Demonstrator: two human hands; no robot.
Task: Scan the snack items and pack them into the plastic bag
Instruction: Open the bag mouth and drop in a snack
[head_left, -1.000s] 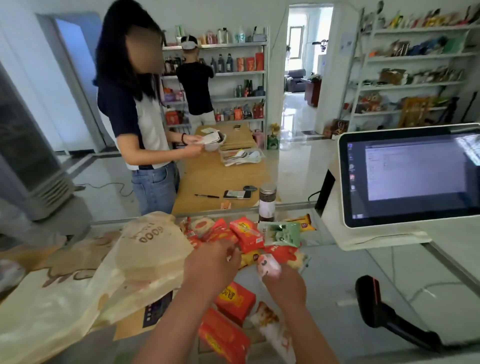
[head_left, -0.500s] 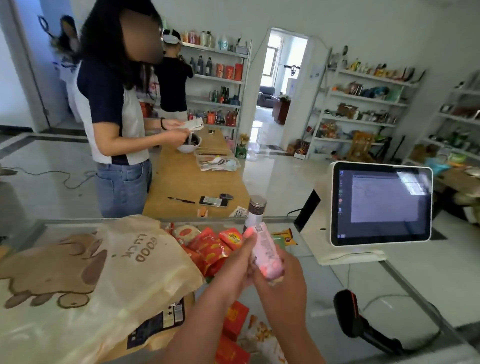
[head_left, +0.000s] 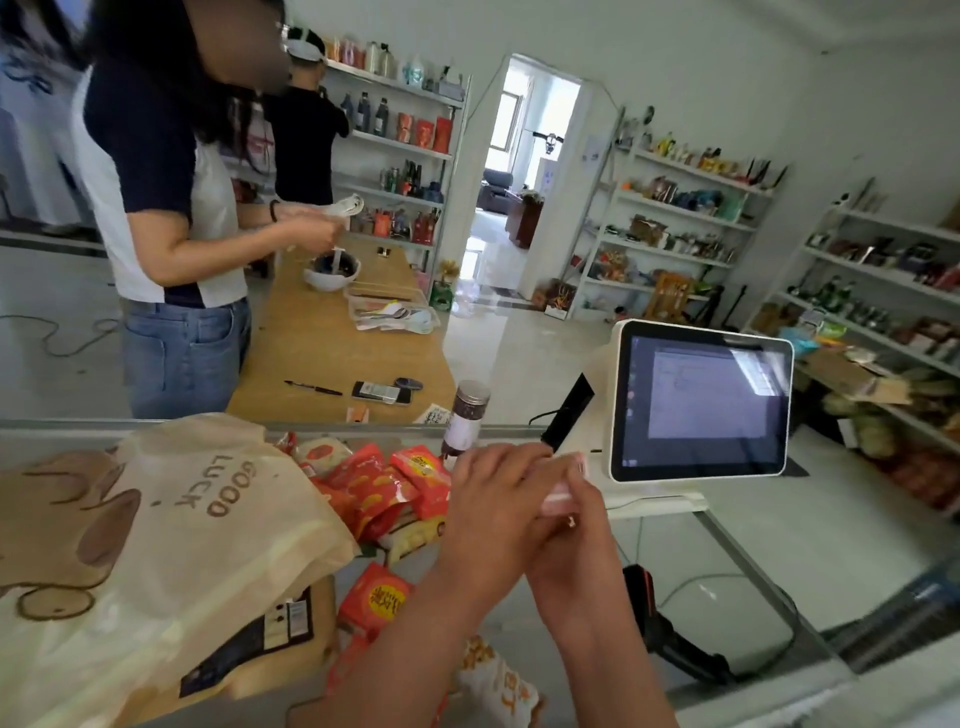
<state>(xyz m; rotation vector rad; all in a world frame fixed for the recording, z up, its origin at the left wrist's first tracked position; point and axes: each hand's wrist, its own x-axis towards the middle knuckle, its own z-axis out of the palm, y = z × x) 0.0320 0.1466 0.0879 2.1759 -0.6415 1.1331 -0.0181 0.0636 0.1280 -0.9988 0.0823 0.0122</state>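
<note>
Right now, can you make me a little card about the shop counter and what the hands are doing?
Hands: left hand and right hand hold a pink snack packet together
Bag: plastic bag printed GOOD LUCK, lying left of the snacks
Snacks waiting: red packets piled beside the bag
Scanner: black scanner lying right of the hands, unheld
Screen: till screen lit, behind the hands to the right
Jar: jar standing behind the red packets

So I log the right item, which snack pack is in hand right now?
The pink pack, held by the left hand and right hand before the screen; the red packs all lie on the counter.
</note>
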